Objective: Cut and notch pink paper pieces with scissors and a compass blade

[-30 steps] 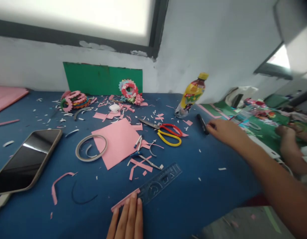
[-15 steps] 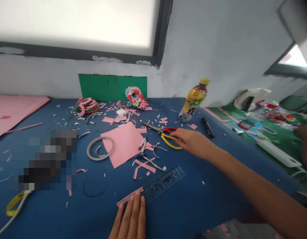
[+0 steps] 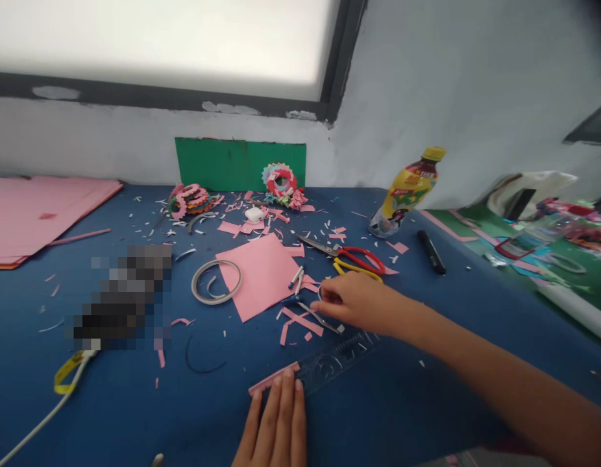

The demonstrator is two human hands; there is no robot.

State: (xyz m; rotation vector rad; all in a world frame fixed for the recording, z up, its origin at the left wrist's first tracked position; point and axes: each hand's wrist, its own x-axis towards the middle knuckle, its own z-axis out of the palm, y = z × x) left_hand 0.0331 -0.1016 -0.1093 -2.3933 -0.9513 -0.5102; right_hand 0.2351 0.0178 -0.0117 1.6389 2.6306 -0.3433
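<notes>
My left hand lies flat at the bottom, fingertips pressing a narrow pink strip and the near end of a clear plastic ruler. My right hand hovers over the blue-handled tool, its fingers curled; whether anything is between them is too small to tell. Just beyond it lie scissors with red and yellow handles. A pink paper square sits left of my right hand, with pink scraps beside it.
A tape roll overlaps the pink square. Behind stand a yellow-labelled bottle and paper rings by a green board. A black marker lies right, pink sheets far left. A pixelated dark object has a white cable.
My right hand has left the red and yellow scissors and moved nearer, over the blue-handled tool. The whole view has shifted, with objects now further right. My left hand stays on the strip.
</notes>
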